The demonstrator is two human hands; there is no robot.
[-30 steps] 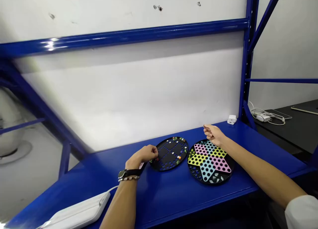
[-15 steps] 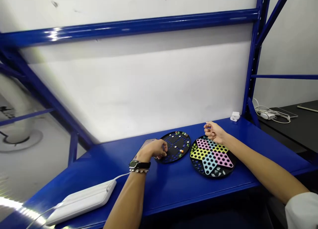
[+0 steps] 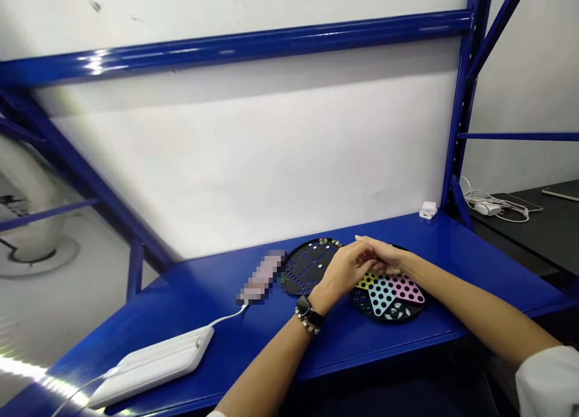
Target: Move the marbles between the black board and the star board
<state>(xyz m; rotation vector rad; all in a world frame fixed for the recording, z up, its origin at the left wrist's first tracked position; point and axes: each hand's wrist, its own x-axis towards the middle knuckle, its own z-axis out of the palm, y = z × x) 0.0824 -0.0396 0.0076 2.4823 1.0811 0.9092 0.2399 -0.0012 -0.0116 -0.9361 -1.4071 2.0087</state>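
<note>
Above the Chinese checkers board (image 3: pixel 382 296), my left hand (image 3: pixel 344 269) and my right hand (image 3: pixel 382 255) meet. My left fingers are bent and reach into the cupped right hand; whatever they pinch is too small to make out. The right hand's fingers are curled inward, and its contents are hidden. The board is round and black, with a pink, yellow and blue star full of holes and pale pieces in its near rim pocket. Left of it lies a second round black board (image 3: pixel 312 266), partly covered by my left hand, with small white and coloured pieces on it.
A phone (image 3: pixel 262 278), blurred out, lies left of the boards, cabled to a white power bank (image 3: pixel 154 366). A white charger plug (image 3: pixel 427 210) stands at the back right of the blue table (image 3: pixel 199 290). Blue frame bars (image 3: pixel 253 41) cross the wall behind.
My left hand has left the second board's left side and moved right to meet my right hand. My right hand has lowered slightly and shifted left. The phone is uncovered.
</note>
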